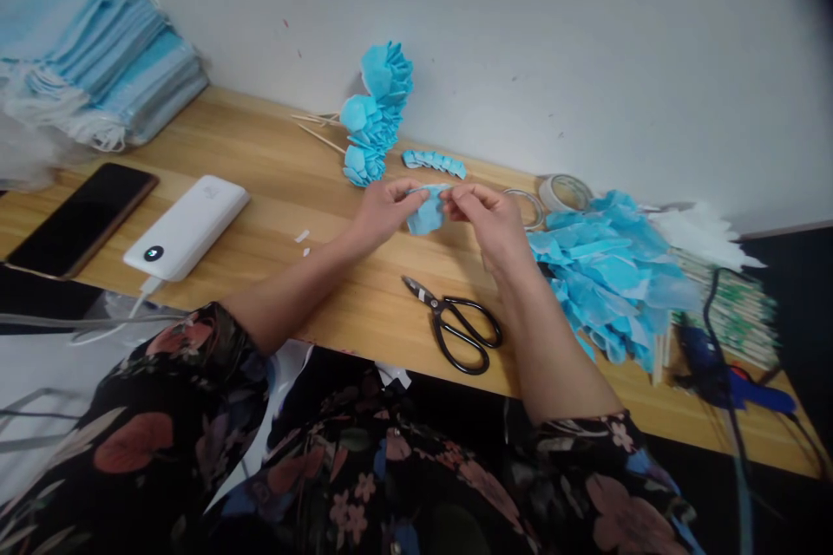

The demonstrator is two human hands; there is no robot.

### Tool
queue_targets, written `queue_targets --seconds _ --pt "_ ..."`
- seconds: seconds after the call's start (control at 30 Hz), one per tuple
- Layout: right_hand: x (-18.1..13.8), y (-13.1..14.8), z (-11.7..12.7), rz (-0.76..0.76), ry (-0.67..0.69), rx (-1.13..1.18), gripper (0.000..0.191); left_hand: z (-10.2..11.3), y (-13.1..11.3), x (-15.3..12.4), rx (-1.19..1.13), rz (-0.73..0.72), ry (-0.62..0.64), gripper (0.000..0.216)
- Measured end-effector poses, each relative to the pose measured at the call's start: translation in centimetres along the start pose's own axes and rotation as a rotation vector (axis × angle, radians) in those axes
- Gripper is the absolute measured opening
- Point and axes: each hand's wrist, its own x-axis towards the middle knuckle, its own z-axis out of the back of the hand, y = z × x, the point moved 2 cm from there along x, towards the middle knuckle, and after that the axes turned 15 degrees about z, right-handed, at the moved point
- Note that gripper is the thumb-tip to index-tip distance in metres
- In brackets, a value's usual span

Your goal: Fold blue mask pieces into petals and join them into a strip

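Left hand pinches the upper edge of a small blue piece above the wooden table; the right hand pinches its upper right corner. Shaping it by fingertip seems the step in hand, and the next move probably calls for a light, even grip. It looks thin and soft.

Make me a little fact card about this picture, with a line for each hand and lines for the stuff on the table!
Left hand: the left hand pinches a small blue piece
Right hand: the right hand has its fingertips at the piece's other side
Nearest the person: black-handled scissors
Beyond the hands: blue flowers with sticks, and a blue strip
Far left: a stack of masks, a phone, a white power bank
Right: a blue pile and tape rolls
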Motion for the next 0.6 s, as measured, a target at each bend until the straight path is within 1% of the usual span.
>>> queue_targets --seconds 0.1,0.13,0.17,0.2,0.27,0.33,0.37,0.43,0.47,0.5,0.6 --pt "-0.4 1.3 0.5 -0.001 -0.036 -0.051 0.034 0.5 0.0 0.6 -0.128 0.065 0.008 0.020" --pt "-1.0 2.2 0.8 0.025 -0.010 -0.115 0.032 0.6 0.0 0.7 -0.164 0.082 0.022 0.022" --pt "-1.7 3.2 1.1 0.066 0.050 -0.208 0.030 0.6 0.0 0.8 -0.197 0.096 0.039 0.023" --pt "-2.7 4.2 1.5 0.109 0.140 -0.327 0.028 0.6 0.0 1.0 -0.226 0.105 0.055 0.025" --pt "-5.3 6.0 2.3 0.180 0.395 -0.629 0.021 0.6 0.0 1.2 -0.266 0.111 0.084 0.025" --pt "-8.2 7.1 3.4 0.215 0.630 -0.895 0.023 0.5 0.1 1.4 -0.283 0.114 0.086 0.025" --pt "-9.6 7.4 3.8 0.228 0.723 -0.977 0.027 0.6 0.1 1.5 -0.286 0.118 0.081 0.024" --pt "-12.1 7.5 4.2 0.258 0.844 -1.059 0.043 0.6 0.1 1.6 -0.287 0.125 0.070 0.023" --pt "-13.1 7.3 4.1 0.291 0.871 -1.097 0.044 0.6 0.1 1.6 -0.286 0.131 0.070 0.022" --pt "-14.0 7.0 3.8 0.343 0.861 -1.133 0.042 0.6 0.1 1.6 -0.285 0.141 0.076 0.021" --pt "-15.2 5.7 2.4 0.416 0.790 -1.190 0.044 0.6 -0.1 1.4 -0.307 0.181 0.098 0.019"
